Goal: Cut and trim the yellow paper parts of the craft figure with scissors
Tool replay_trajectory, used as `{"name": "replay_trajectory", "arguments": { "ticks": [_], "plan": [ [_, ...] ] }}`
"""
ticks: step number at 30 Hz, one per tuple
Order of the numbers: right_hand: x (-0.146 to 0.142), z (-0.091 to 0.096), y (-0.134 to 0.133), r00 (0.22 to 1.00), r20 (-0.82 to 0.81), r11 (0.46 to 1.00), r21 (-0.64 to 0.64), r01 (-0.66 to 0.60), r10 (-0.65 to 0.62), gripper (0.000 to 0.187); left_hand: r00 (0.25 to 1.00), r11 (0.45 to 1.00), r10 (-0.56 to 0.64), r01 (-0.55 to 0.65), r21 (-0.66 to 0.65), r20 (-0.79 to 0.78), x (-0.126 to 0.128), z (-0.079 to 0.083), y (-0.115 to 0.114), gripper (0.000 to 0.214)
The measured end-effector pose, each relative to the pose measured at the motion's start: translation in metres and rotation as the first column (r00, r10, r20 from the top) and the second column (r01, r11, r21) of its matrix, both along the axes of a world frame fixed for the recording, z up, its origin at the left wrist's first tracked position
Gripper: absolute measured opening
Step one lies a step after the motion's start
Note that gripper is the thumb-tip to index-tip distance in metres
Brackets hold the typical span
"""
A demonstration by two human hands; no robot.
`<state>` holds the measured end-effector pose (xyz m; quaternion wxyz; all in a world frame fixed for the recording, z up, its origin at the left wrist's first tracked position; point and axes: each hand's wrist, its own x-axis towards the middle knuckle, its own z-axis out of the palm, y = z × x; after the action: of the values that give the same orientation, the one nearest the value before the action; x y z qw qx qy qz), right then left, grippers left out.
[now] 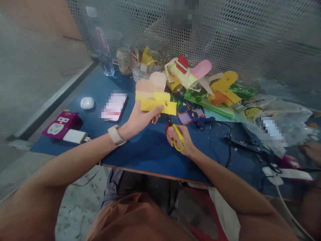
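1. Yellow sheet (156, 104): held up over the worktop (150, 150), w/ a peach piece (152, 83) just above it. Looks thin, light and floppy. Paper or foam, can't tell which. Prob. creases or tears easily.
2. Best hold, I'd judge: flat pinch close to the cut line so the edge doesn't sag.
3. Left hand (140, 121): closed on the sheet's lower left part, thumb on top.
4. Right hand (184, 142): closed round the scissors (175, 132), fingers thru the yellow loops; blades at the sheet's lower edge.
5. Around: phone (114, 107) to the left, craft pile (200, 80) at the back by the mesh (250, 40), bottle (101, 43) in the far left corner.
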<state>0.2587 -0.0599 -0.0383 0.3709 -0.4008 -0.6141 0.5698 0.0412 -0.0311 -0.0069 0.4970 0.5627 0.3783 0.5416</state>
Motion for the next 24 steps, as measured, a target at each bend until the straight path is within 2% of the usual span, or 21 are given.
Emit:
{"name": "replay_trajectory", "arguments": {
  "ticks": [8,15,20,24],
  "plan": [
    [0.0034,-0.0083,0.0018,1.000,-0.008,1.000,0.021,-0.004,0.004,0.086,0.999,0.999,-0.019,0.021,0.046,-0.042,0.0006,-0.0057,0.0004,0.050],
    [0.0003,-0.0022,0.0000,1.000,0.019,1.000,0.022,0.017,-0.017,0.088,0.997,0.997,-0.012,0.017,0.077,-0.071,0.0029,-0.0033,-0.0028,0.047],
    [0.0005,-0.0024,-0.0008,1.000,0.001,0.999,0.031,0.021,-0.021,0.088,1.000,0.997,-0.009,0.009,0.083,0.009,0.0023,-0.0047,-0.0036,0.044],
    [0.0006,-0.0022,0.0003,1.000,0.001,1.000,0.014,0.021,-0.021,0.089,0.996,0.992,0.063,-0.070,0.104,0.064,-0.0023,-0.0064,0.0024,0.046]
  ]
}}
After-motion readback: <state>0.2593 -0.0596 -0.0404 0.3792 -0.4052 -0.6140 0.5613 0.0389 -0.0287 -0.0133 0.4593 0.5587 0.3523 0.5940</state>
